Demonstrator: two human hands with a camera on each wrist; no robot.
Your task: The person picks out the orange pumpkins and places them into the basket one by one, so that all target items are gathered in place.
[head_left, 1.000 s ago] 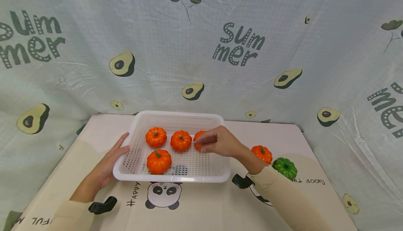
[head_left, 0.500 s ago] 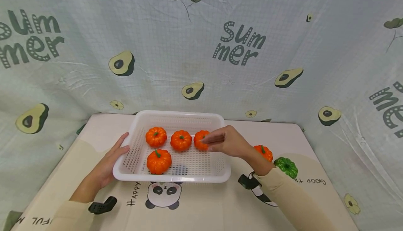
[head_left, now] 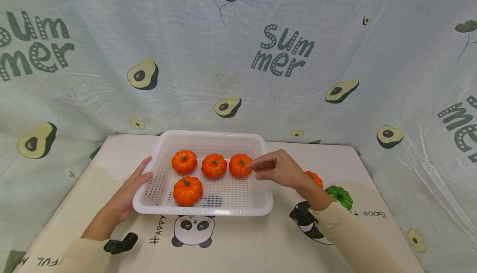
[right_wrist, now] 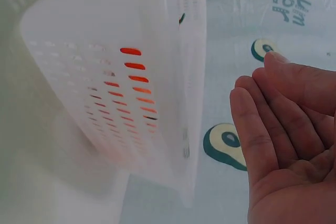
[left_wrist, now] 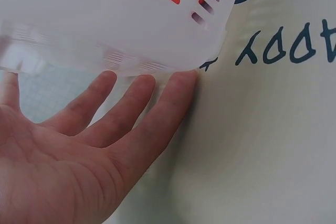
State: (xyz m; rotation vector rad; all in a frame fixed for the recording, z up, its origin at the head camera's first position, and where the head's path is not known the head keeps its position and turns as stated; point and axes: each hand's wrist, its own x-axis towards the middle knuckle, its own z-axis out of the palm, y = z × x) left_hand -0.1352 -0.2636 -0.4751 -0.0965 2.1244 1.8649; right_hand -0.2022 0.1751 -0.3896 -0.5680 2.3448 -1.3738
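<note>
A white plastic basket (head_left: 203, 211) with perforated sides holds several small orange pumpkins, one at its left back (head_left: 184, 162), another in front of it (head_left: 188, 191). The rightmost pumpkin (head_left: 240, 166) sits just left of my right hand (head_left: 279, 167), which hovers over the basket's right rim. In the right wrist view that hand (right_wrist: 294, 135) has its fingers gently bent, and nothing lies between them and the thumb. My left hand (head_left: 124, 196) rests against the basket's left side. Its straight fingertips touch the basket's lower edge (left_wrist: 131, 61) in the left wrist view.
Right of the basket, an orange pumpkin (head_left: 315, 178) lies partly hidden behind my right forearm. Beside it is a green pumpkin (head_left: 340, 197), also partly covered. A printed cloth (head_left: 238, 58) hangs behind the table (head_left: 231, 248) and at its sides.
My right hand has drawn back to the right, off the rightmost pumpkin in the basket, which is now almost wholly uncovered. The left hand and the basket have stayed put.
</note>
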